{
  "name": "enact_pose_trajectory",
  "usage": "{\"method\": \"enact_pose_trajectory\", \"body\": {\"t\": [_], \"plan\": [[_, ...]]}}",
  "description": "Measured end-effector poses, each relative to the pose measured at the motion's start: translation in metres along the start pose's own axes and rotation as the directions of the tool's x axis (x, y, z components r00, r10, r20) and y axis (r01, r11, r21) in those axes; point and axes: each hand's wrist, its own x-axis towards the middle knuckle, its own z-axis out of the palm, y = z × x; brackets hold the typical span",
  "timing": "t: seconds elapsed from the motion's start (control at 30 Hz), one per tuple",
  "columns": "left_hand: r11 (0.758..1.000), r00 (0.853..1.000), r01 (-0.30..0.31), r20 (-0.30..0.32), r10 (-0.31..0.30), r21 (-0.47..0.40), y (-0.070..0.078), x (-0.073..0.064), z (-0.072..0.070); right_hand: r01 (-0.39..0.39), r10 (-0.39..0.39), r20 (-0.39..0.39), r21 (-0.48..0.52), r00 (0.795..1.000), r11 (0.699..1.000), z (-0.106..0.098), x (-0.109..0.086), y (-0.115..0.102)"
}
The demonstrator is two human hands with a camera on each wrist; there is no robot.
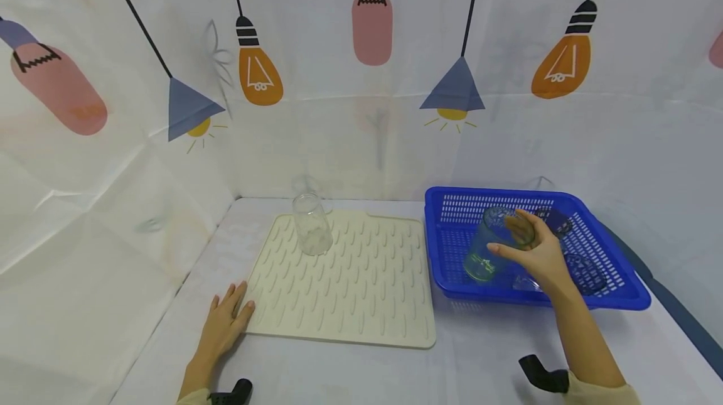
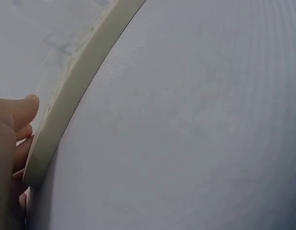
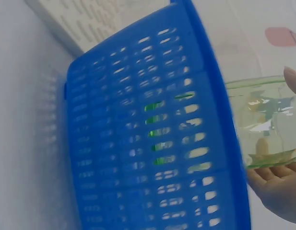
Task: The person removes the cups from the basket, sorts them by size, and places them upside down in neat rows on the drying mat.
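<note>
Inside the blue basket (image 1: 452, 289), a clear, green-tinted drinking glass (image 1: 479, 245) tilts, its mouth toward my right hand (image 1: 545, 254). That hand grips it near the rim, thumb on one side and fingers on the other. The right wrist view shows the glass (image 3: 265, 120) behind the basket's slotted wall (image 3: 138, 129), its lower part seen only through the slots. At the front left corner of a cream ribbed mat (image 1: 361, 292), my left hand (image 1: 223, 323) touches the edge with relaxed fingers. A clear glass (image 1: 312, 226) stands upright on the mat's back left part.
More glassware (image 1: 584, 272) lies in the basket, partly hidden by my right hand and forearm. The basket stands on the white-covered table (image 1: 339, 373) to the right of the mat. Behind the table hangs a white sheet (image 1: 316, 141) printed with lamps.
</note>
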Motion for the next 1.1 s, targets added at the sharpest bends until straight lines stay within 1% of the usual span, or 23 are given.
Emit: {"method": "enact_pose_trajectory", "body": {"t": [0.1,0.17,0.23,0.3,0.37,0.43,0.47,0.53,0.57,0.6,0.67,0.8,0.93,1.0,1.1], "plan": [[0.999,0.999,0.032,0.010,-0.031,-0.027,0.006,0.001,-0.002,0.024,-0.025,0.021,0.057,0.999,0.998,0.000,0.000,-0.009],[0.998,0.999,0.037,-0.007,-0.037,-0.042,0.012,0.002,-0.004,0.038,-0.041,0.028,0.107,0.999,0.994,0.001,-0.001,-0.015],[0.998,0.999,0.020,-0.047,-0.023,-0.056,0.019,0.004,-0.004,0.060,-0.066,0.034,0.155,0.997,0.986,0.002,-0.002,-0.020],[0.998,0.994,-0.003,-0.106,-0.003,-0.063,0.027,0.007,-0.004,0.085,-0.094,0.038,0.196,0.995,0.977,0.004,-0.003,-0.024],[0.996,0.983,-0.049,-0.183,0.036,-0.070,0.035,0.011,-0.003,0.118,-0.127,0.038,0.182,0.991,0.976,0.006,-0.004,-0.029],[0.992,0.963,-0.100,-0.256,0.079,-0.072,0.045,0.015,-0.002,0.140,-0.147,0.040,0.129,0.988,0.982,0.007,-0.005,-0.035],[0.989,0.954,-0.126,-0.283,0.099,-0.080,0.050,0.017,-0.002,0.145,-0.150,0.045,0.099,0.988,0.985,0.008,-0.005,-0.037],[0.980,0.938,-0.175,-0.317,0.137,-0.093,0.059,0.020,-0.001,0.154,-0.156,0.052,0.036,0.986,0.987,0.010,-0.006,-0.041],[0.976,0.936,-0.191,-0.318,0.150,-0.104,0.065,0.021,-0.001,0.155,-0.156,0.056,0.019,0.986,0.988,0.010,-0.007,-0.042],[0.970,0.930,-0.216,-0.325,0.169,-0.113,0.070,0.023,-0.001,0.158,-0.158,0.061,0.005,0.985,0.987,0.011,-0.007,-0.044],[0.957,0.924,-0.255,-0.327,0.199,-0.139,0.080,0.026,-0.001,0.171,-0.171,0.069,0.008,0.983,0.985,0.013,-0.008,-0.046],[0.927,0.909,-0.318,-0.340,0.239,-0.200,0.101,0.031,-0.002,0.203,-0.205,0.075,0.026,0.976,0.979,0.016,-0.010,-0.051],[0.893,0.911,-0.345,-0.330,0.246,-0.288,0.123,0.033,-0.003,0.226,-0.229,0.080,0.045,0.970,0.973,0.019,-0.011,-0.056],[0.868,0.910,-0.368,-0.321,0.263,-0.333,0.135,0.034,-0.002,0.234,-0.238,0.082,0.059,0.968,0.970,0.021,-0.011,-0.058],[0.819,0.896,-0.422,-0.317,0.312,-0.388,0.153,0.036,-0.001,0.242,-0.248,0.081,0.077,0.965,0.967,0.024,-0.012,-0.061]]}}
